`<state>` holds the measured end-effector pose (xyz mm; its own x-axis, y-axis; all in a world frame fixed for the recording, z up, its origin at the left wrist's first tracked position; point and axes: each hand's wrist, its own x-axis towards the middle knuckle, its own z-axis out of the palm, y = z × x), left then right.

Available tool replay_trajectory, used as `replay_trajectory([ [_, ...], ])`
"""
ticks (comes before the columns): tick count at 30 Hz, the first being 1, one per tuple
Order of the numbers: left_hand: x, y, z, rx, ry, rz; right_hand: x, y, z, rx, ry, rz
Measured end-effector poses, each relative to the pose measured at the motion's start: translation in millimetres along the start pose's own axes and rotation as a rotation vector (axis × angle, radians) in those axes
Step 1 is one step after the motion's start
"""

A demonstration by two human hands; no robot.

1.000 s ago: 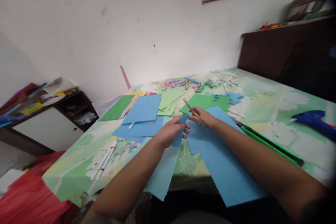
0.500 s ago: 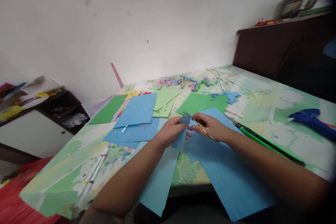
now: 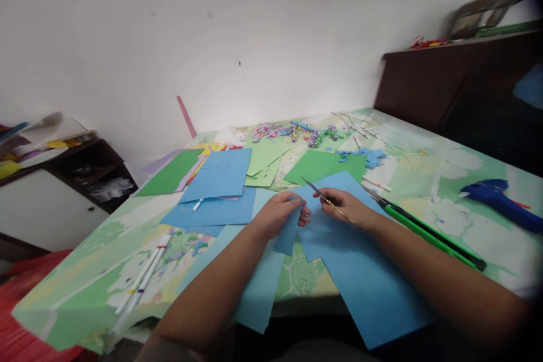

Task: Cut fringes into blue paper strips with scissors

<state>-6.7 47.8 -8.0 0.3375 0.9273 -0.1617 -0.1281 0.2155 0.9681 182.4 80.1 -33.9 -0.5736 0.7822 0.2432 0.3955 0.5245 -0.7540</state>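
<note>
My left hand (image 3: 278,214) pinches a small blue paper strip (image 3: 287,235) that hangs down over the table. My right hand (image 3: 345,207) grips small gold-handled scissors (image 3: 322,198), their blades pointing up and left, just right of the strip. Both hands hover above a large blue paper sheet (image 3: 360,271) that runs off the table's near edge. A lighter blue sheet (image 3: 258,288) lies under my left forearm.
Green sheets (image 3: 326,165) and blue sheets (image 3: 218,176) cover the middle of the table. A green utility knife (image 3: 424,229) lies to the right, a blue glue gun (image 3: 496,195) beyond it. White pens (image 3: 144,277) rest at the left. Paper scraps (image 3: 297,133) line the far edge.
My right hand has turned the scissors and drawn them slightly away from the strip. The camera view shifted a little; my left hand still holds the strip.
</note>
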Motion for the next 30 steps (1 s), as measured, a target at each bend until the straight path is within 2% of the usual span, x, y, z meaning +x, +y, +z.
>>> replay_trajectory([
  [4, 1.4, -3.8, -1.5, -0.007, 0.003, 0.005, -4.6, -8.1, -2.4, -0.108, -0.047, -0.003],
  [10, -1.6, -2.5, 5.4, 0.096, 0.007, 0.015, -8.0, -18.9, -2.7, -0.205, -0.099, -0.067],
  [15, -5.9, 2.2, 12.3, 0.221, 0.018, 0.009, -8.8, -18.6, -3.4, -0.215, -0.115, -0.118],
  [21, -8.2, 7.4, 12.6, 0.344, -0.023, 0.003, -13.1, -20.3, -5.8, -0.217, -0.138, -0.175],
  [30, -12.7, 9.2, 12.1, 0.415, -0.039, 0.003, -15.4, -23.8, -4.8, -0.253, -0.136, -0.165],
])
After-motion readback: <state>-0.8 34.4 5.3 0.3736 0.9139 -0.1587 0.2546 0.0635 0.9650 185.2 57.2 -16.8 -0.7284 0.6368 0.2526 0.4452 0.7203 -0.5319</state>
